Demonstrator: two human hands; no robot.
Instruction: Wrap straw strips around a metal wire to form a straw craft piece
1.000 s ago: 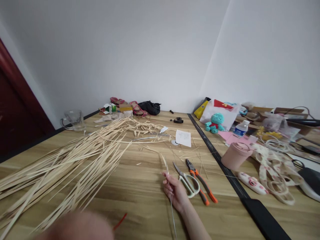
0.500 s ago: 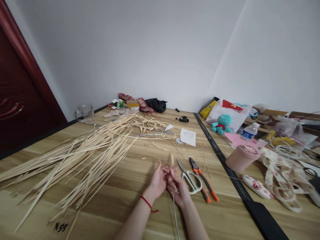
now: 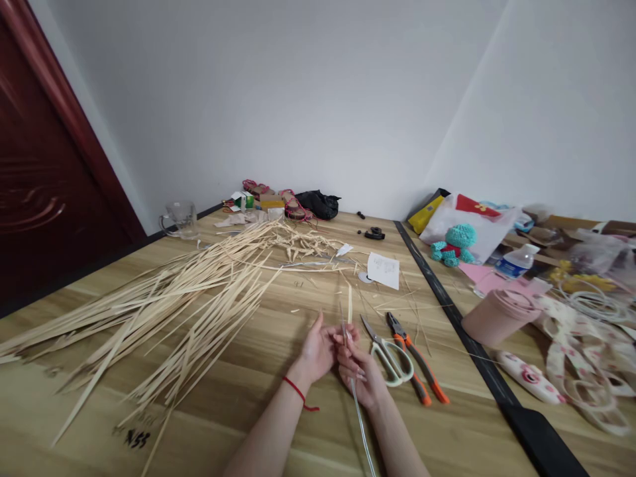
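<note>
My right hand (image 3: 362,372) is closed in a pinch on a thin silvery wire (image 3: 358,414), which runs from above the fingers down to the bottom edge and looks doubled there. My left hand (image 3: 318,348) lies against it, thumb raised and apart, fingers bent toward the wire; their tips are partly hidden. A pale flat strip (image 3: 350,303) stretches away from the fingertips over the table. White-handled scissors (image 3: 395,364) lie just right of my right hand, with orange-and-grey pliers (image 3: 420,361) beside them.
A large bundle of pale strips (image 3: 199,278) spreads across the table's left half. Farther back are a paper note (image 3: 383,270), a glass mug (image 3: 182,220) and a black bag (image 3: 318,204). A pink roll (image 3: 499,315), a bottle (image 3: 517,262) and a turquoise crocheted toy (image 3: 454,245) crowd the right.
The view has turned slightly left. More of the pale strip now shows beyond my fingers, lying farther from the wire's upper end. My right hand has drawn slightly away from my left.
</note>
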